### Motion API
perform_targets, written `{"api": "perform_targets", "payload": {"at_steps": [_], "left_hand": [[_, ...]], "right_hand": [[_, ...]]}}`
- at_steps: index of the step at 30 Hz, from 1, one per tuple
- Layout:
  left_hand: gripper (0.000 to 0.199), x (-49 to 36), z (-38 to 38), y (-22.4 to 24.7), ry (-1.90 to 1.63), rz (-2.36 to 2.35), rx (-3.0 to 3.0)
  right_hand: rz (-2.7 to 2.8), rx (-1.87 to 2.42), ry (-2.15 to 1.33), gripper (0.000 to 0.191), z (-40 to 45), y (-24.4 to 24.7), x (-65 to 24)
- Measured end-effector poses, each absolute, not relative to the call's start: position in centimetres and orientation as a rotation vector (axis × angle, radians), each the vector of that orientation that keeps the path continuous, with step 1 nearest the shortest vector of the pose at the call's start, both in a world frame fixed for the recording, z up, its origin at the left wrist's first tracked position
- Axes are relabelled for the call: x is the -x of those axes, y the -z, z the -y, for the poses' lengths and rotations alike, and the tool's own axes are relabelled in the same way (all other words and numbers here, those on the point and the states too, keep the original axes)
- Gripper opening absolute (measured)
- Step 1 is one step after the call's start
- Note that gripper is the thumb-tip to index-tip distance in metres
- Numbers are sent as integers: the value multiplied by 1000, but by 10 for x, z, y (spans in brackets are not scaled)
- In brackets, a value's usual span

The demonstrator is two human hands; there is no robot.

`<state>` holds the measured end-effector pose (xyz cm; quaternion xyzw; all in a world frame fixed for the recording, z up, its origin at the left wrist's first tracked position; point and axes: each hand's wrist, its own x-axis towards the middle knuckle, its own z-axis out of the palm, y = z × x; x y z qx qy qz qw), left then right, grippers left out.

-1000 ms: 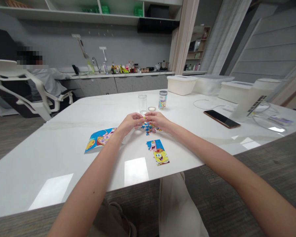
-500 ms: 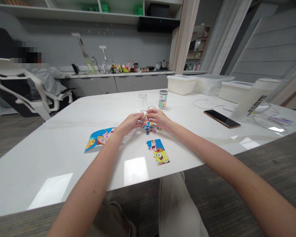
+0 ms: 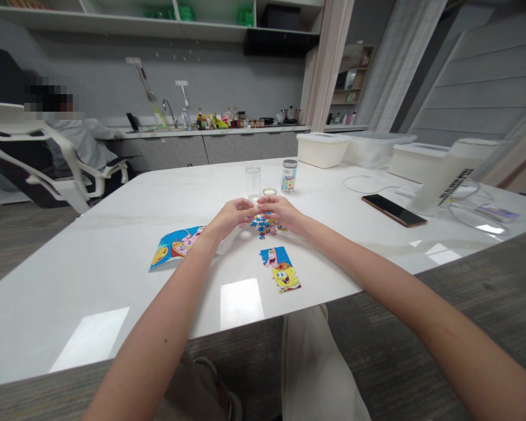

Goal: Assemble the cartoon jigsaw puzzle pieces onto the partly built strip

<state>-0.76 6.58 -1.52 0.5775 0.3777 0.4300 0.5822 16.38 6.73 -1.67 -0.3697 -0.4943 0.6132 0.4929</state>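
Note:
My left hand (image 3: pixel 235 215) and my right hand (image 3: pixel 283 211) meet at the fingertips above a loose pile of jigsaw puzzle pieces (image 3: pixel 267 226). Both are closed in a pinch around a small puzzle piece, which the fingers now mostly hide. Nearer to me lies a joined section of puzzle (image 3: pixel 282 270) with a pink starfish and a yellow sponge character on blue. Left of my left wrist is a slightly curled picture sheet (image 3: pixel 175 248) in the same style, partly covered by my forearm.
Beyond my hands stand a clear jar (image 3: pixel 253 181), a round lid (image 3: pixel 269 192) and a printed can (image 3: pixel 289 176). A phone (image 3: pixel 393 210), a white bottle (image 3: pixel 442 178), cables and plastic bins (image 3: pixel 323 151) are on the right. A person (image 3: pixel 81 143) sits at the far left.
My fingertips have come closer together, covering the small piece that showed between them. The lid behind my right hand is more visible now. The joined section stays put.

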Motion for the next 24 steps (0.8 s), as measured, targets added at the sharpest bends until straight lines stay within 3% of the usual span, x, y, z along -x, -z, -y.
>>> {"api": "perform_targets", "payload": {"at_steps": [24], "left_hand": [[24, 8, -66, 13, -995, -865, -1243]], "right_hand": [[1229, 823, -1482, 21, -66, 18, -163]]}}
